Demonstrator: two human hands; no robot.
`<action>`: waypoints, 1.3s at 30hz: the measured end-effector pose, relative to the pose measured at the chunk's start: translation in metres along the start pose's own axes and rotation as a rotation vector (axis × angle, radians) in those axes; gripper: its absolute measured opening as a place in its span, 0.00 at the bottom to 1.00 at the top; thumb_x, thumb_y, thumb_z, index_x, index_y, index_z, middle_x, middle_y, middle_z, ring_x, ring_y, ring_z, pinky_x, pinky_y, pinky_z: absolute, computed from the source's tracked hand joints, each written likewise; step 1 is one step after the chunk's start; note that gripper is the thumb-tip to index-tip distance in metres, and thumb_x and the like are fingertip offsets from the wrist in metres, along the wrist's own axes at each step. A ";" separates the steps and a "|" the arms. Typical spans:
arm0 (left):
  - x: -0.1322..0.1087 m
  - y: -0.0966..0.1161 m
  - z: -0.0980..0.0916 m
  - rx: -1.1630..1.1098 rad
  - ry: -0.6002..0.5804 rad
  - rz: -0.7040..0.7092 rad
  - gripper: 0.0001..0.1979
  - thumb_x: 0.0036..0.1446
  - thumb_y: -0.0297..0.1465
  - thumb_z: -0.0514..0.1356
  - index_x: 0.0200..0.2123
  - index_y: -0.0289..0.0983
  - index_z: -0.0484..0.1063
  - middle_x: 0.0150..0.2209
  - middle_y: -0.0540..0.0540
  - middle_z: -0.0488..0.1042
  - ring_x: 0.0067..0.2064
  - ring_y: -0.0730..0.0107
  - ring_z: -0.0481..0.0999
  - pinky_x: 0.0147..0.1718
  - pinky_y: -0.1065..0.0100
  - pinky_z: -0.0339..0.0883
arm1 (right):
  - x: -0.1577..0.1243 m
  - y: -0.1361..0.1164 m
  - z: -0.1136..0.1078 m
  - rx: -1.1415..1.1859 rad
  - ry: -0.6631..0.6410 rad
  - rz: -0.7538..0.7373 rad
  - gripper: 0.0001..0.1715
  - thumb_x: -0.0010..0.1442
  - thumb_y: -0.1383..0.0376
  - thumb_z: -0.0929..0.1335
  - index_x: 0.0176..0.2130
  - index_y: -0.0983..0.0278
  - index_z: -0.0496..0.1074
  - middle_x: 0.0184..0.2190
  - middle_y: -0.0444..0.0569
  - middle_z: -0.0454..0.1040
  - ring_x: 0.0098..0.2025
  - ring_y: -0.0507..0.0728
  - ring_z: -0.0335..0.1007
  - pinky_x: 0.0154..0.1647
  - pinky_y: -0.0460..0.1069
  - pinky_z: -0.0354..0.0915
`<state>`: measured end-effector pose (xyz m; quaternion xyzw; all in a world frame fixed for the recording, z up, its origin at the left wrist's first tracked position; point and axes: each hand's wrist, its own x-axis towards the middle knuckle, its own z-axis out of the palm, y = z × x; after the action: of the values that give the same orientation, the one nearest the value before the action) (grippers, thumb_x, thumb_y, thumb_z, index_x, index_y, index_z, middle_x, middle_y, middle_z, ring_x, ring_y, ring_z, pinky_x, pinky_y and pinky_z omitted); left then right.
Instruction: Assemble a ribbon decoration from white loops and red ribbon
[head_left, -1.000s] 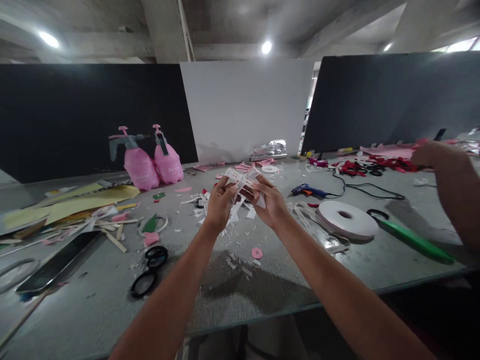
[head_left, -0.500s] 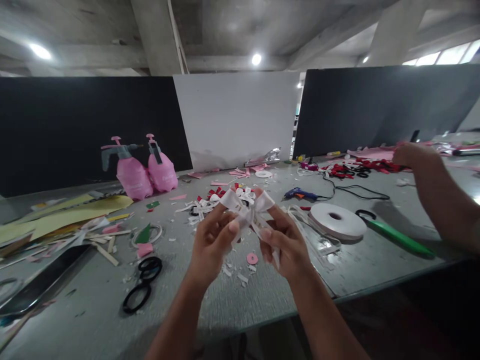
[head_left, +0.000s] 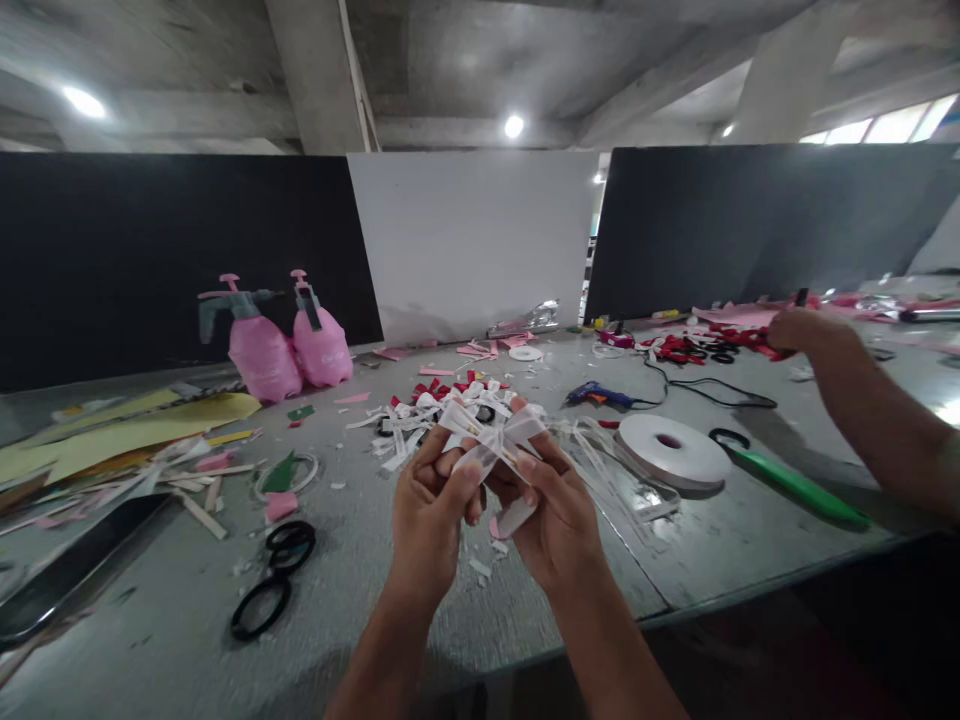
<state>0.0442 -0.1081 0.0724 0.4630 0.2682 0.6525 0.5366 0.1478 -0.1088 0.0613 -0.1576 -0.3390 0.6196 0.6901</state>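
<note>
A white ribbon bow (head_left: 491, 438) is stretched between my two hands above the table. My left hand (head_left: 431, 500) pinches its left loop and tail between thumb and fingers. On the other side my right hand (head_left: 559, 500) grips the right loop and tail, thumb near the knot. Just beyond the hands lies a pile of white and red ribbon bows (head_left: 420, 405) with some black rings among them. A pink disc under the bow is mostly hidden by my right hand and the ribbon.
Black-handled scissors (head_left: 274, 580) lie at the left, near a dark tray (head_left: 82, 560). Two pink spray bottles (head_left: 262, 358) stand behind. To the right are a ribbon roll (head_left: 637, 440), a blue glue gun (head_left: 600, 394) and a green-handled tool (head_left: 802, 487). Another person's arm (head_left: 870, 370) reaches in.
My hands have drawn slightly closer together, still holding the bow, and the bow sits a little lower. The other person's hand has shifted left and down, with red ribbon at the fingers.
</note>
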 end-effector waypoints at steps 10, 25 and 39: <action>-0.012 0.013 -0.012 -0.068 -0.057 -0.041 0.21 0.53 0.35 0.62 0.50 0.37 0.73 0.15 0.57 0.60 0.16 0.81 0.58 0.20 0.76 0.60 | -0.011 -0.009 0.000 0.033 -0.158 0.122 0.41 0.49 0.67 0.72 0.62 0.57 0.64 0.21 0.40 0.70 0.21 0.50 0.63 0.22 0.44 0.61; -0.009 0.007 -0.015 0.333 -0.130 0.035 0.29 0.56 0.33 0.63 0.61 0.42 0.62 0.29 0.52 0.69 0.30 0.76 0.67 0.29 0.76 0.62 | 0.000 -0.009 -0.012 -0.414 -0.090 0.069 0.33 0.54 0.60 0.73 0.58 0.60 0.69 0.25 0.42 0.69 0.19 0.44 0.50 0.16 0.39 0.52; -0.020 0.005 -0.004 -0.372 -0.055 -0.135 0.29 0.49 0.29 0.66 0.57 0.40 0.69 0.19 0.56 0.60 0.21 0.82 0.58 0.25 0.79 0.60 | -0.020 0.016 -0.013 0.148 -0.062 0.115 0.31 0.50 0.62 0.73 0.54 0.60 0.72 0.13 0.38 0.63 0.16 0.51 0.58 0.26 0.48 0.65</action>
<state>0.0380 -0.1279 0.0681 0.3547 0.1587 0.6404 0.6625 0.1445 -0.1222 0.0362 -0.1063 -0.3038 0.6862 0.6523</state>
